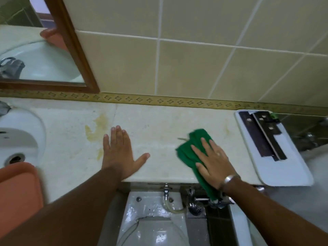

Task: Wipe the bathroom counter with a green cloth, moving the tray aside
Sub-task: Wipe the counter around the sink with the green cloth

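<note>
A green cloth (pixel 186 153) lies bunched on the pale marble counter (pixel 156 121), right of centre, with one end hanging over the front edge. My right hand (pixel 214 160) presses flat on top of it, fingers spread. My left hand (pixel 119 153) rests palm down on the bare counter to the left, holding nothing. A white tray (pixel 276 173) with black flat packets (pixel 262 137) sits at the counter's right end, jutting past the front edge. The cloth stops a short way left of it.
Yellowish stains (pixel 97 128) mark the counter just left of my left hand. A white sink (pixel 19 135) is at the far left, with an orange tray (pixel 17 189) across its front. A wood-framed mirror (pixel 74 50) hangs above. A toilet tank (pixel 154 219) and pipes lie below the edge.
</note>
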`<state>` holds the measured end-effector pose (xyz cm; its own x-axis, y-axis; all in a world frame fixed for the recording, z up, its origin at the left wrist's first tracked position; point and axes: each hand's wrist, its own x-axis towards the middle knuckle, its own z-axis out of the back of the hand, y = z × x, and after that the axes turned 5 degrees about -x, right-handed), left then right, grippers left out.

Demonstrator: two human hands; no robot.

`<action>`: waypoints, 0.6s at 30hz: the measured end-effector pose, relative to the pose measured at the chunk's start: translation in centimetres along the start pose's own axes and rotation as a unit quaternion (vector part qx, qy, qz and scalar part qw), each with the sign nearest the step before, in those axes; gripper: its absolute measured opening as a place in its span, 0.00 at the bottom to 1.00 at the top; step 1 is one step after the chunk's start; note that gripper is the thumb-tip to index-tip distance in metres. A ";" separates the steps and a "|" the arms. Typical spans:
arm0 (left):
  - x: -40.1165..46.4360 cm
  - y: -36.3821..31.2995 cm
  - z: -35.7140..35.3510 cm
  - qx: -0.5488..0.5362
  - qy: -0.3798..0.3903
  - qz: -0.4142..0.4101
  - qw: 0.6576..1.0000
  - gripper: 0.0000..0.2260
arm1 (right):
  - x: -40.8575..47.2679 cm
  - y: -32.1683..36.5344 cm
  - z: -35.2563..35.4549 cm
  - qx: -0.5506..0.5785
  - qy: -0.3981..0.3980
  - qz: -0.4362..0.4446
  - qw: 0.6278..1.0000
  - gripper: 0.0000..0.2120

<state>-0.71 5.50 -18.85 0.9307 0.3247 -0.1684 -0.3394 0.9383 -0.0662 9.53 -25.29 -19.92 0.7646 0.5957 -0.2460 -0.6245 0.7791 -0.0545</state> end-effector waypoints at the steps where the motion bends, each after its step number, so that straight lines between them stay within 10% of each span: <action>1: -0.5 -0.9 0.1 0.013 0.000 -0.042 0.999 0.52 | -2.5 -1.6 -0.5 0.010 0.004 -0.061 0.998 0.31; 4: -0.7 -5.3 1.1 0.005 -0.010 -0.156 0.988 0.47 | -7.8 -2.3 -0.9 0.007 0.032 -0.183 0.983 0.30; 18: 4.0 -12.0 -0.4 -0.056 -0.028 -0.155 0.986 0.43 | 0.3 -8.0 2.1 0.074 -0.037 -0.221 0.972 0.30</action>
<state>7.04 -4.50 -19.11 0.9971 0.0345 -0.0680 -0.0484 0.9756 -0.2144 15.07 -30.95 -17.48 0.9658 0.2036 -0.1603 -0.2060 0.9785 0.0018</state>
